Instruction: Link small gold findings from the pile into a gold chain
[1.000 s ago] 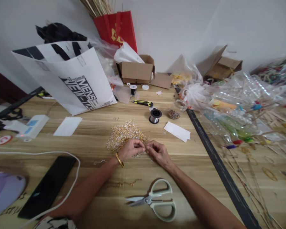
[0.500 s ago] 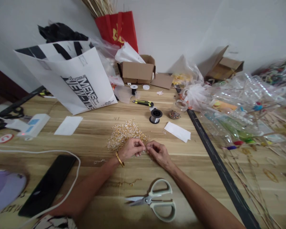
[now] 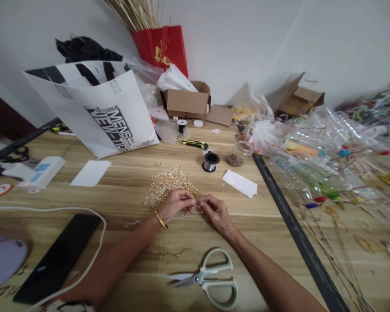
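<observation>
My left hand [image 3: 178, 203], with a gold bangle [image 3: 161, 219] at its wrist, is closed in a pinch at the near edge of a pile of small gold and clear beads [image 3: 162, 184]. Close beside it, my right hand [image 3: 216, 212] pinches too, its fingertips almost meeting the left ones. Whatever lies between the fingers is too small to make out. Below the hands, scissors [image 3: 201, 277] with pale handles lie with their blades a little apart. A short gold chain [image 3: 172, 255] rests above the scissors.
A spool of silvery wire [image 3: 211, 161], a jar of beads [image 3: 237, 159] and a yellow-black cutter [image 3: 194, 144] lie beyond the pile. A black phone [image 3: 56, 258] and white cable [image 3: 104, 225] are at left. Plastic bottles [image 3: 325, 130] crowd the right. A white bag [image 3: 117, 99] stands at back left.
The view has shifted slightly, so things sit a little lower and further left. My fingertips stay close together, both hands still pinching.
</observation>
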`<state>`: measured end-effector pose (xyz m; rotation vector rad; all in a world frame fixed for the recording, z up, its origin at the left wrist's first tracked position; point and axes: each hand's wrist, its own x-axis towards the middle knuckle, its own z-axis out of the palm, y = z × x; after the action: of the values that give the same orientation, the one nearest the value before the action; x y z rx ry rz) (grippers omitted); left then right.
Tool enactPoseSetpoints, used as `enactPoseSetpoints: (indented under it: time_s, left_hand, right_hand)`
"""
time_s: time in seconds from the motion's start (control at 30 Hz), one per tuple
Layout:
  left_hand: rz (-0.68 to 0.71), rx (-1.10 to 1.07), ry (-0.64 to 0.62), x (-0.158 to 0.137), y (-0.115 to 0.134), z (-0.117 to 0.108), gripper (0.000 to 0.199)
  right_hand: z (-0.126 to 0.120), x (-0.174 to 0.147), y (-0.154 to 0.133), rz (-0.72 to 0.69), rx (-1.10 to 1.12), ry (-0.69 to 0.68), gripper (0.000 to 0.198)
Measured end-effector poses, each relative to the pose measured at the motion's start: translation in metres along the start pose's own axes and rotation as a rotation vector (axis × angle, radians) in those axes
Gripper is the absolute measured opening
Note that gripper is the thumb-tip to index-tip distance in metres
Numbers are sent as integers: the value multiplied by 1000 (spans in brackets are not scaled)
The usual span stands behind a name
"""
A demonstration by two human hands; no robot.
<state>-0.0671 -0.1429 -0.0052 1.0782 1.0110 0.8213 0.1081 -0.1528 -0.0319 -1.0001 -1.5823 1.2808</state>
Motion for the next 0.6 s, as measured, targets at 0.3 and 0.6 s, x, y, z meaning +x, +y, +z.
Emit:
enactPoseSetpoints:
  time_s: [0.3, 0.6]
  left_hand:
    - [14, 86, 20, 3, -3, 0, 25]
    - [9, 179, 22, 4, -8, 3, 15]
  right_hand:
    - [-3, 0, -1, -168, -252, 86, 17]
    - [1, -6, -5, -400, -469, 108, 14]
